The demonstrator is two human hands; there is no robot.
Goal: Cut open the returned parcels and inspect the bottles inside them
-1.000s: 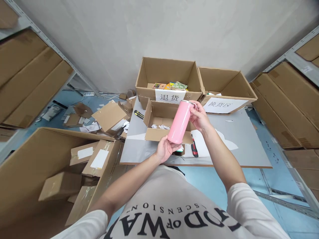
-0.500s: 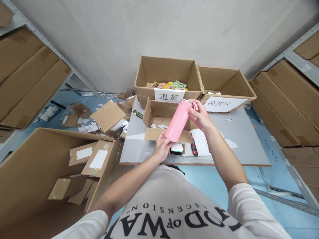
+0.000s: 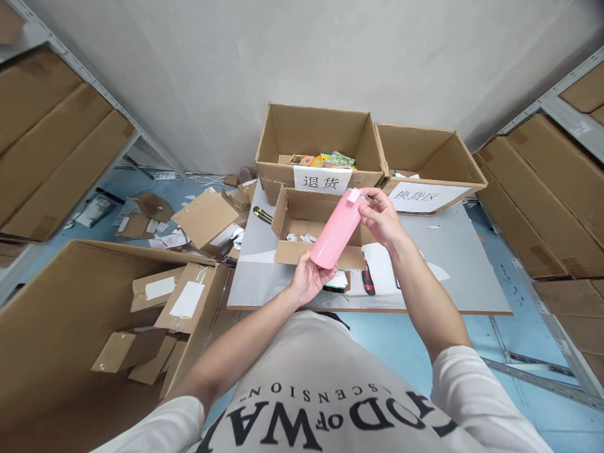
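Pink cylindrical bottle [image 3: 336, 231], smooth and glossy, held tilted in mid-air above the tabletop [image 3: 453, 264], base toward 7 o'clock, top toward 1 o'clock. Left hand [image 3: 309, 280]: cupped under the base, fingers curled against the lower wall, grasping the bottle. Right hand [image 3: 381, 219]: closed around the top end, thumb and fingertips at the rim, where a small pink tab [image 3: 353, 195] stands up; whether the lid itself is loose cannot be told. Directly behind the bottle, at 12 o'clock from the left hand: small open cardboard box [image 3: 302, 229] on the tabletop, flaps up, scraps of white paper inside. At 3 o'clock from the left hand, just beside the small box: red-handled utility knife [image 3: 367, 281] lying flat. At 10 o'clock, near the tabletop's left edge: yellow-and-black cutter [image 3: 262, 216]. Further out at 12 o'clock: large open carton [image 3: 317, 135] with a white label in Chinese characters on its front wall and coloured packets in its bottom. Touching it at 1 o'clock: second open carton [image 3: 427, 160], also labelled in white. At 8 to 9 o'clock, on the floor: very large open carton [image 3: 56, 314] holding several smaller taped boxes; loose cardboard and paper scattered beyond it. At both outer sides: metal shelving [image 3: 561, 113] stacked with flat brown cartons.
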